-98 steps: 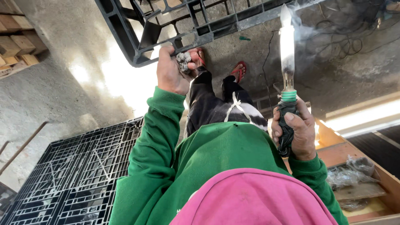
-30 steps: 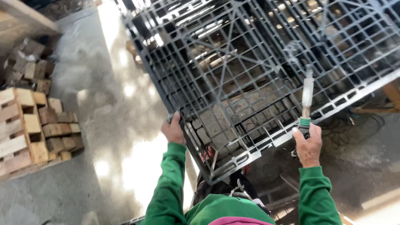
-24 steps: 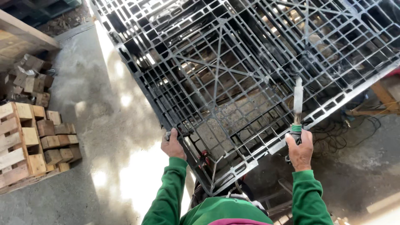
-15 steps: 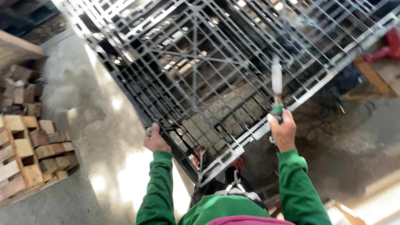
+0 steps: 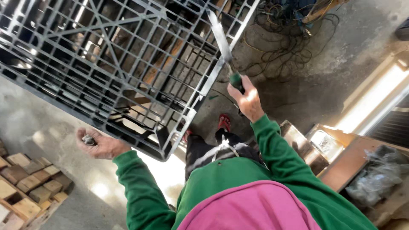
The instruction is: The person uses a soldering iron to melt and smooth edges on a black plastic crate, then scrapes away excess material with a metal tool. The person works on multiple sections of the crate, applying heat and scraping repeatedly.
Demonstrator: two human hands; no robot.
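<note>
The right hand [image 5: 248, 101] is raised in front of the body, fingers wrapped tight round the green-collared grip of a long flat metal blade tool [image 5: 222, 42]. The blade runs up and to the left from the fist and lies across the near edge of a black plastic grid pallet [image 5: 115, 64]; whether the blade touches the edge or only passes in front of it cannot be told.

The left hand [image 5: 99, 145] is held out to the person's left, just below the pallet's lower edge and apart from it. Its fingers are curled round a small dark grey object [image 5: 88, 139], too small to identify.

The pallet is tilted, filling the upper left of the view, with its lowest corner just above the person's knees. Both arms are in green sleeves [image 5: 140, 191], and a pink garment [image 5: 251, 208] shows at the bottom of the frame.

Below, a foot in a red sandal [image 5: 223, 122] stands on the concrete floor [image 5: 324, 76]. A tangle of dark cables [image 5: 281, 47] lies on the floor past the pallet's right edge. Stacked wooden blocks [image 5: 30, 187] sit at lower left. At right, a wooden box [image 5: 353, 157] holds a crumpled grey plastic bag [image 5: 375, 174].
</note>
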